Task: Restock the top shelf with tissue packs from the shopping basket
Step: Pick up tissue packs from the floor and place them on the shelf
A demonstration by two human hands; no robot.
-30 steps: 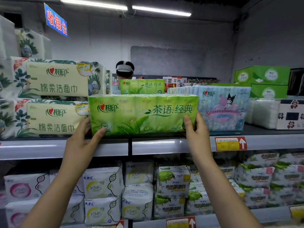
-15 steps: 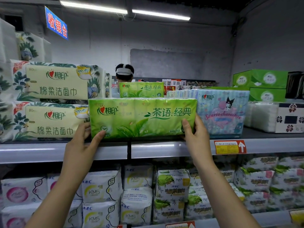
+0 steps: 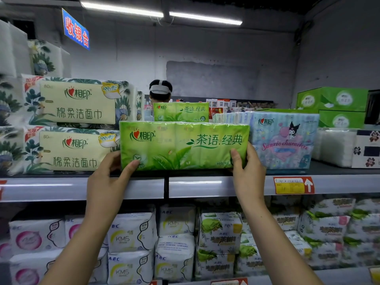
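Top shelf [image 3: 123, 190], front edge: left hand [image 3: 109, 177] and right hand [image 3: 248, 173] each clasp an end of the green tissue pack [image 3: 185, 147], between the cream packs [image 3: 72, 151] and the blue pack [image 3: 283, 140]. Let go this near the lip and it could topple forward.

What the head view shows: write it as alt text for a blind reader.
The left hand and right hand grip the ends of a green tissue pack at the front edge of the top shelf, between cream face-towel packs and a blue cartoon-print pack.
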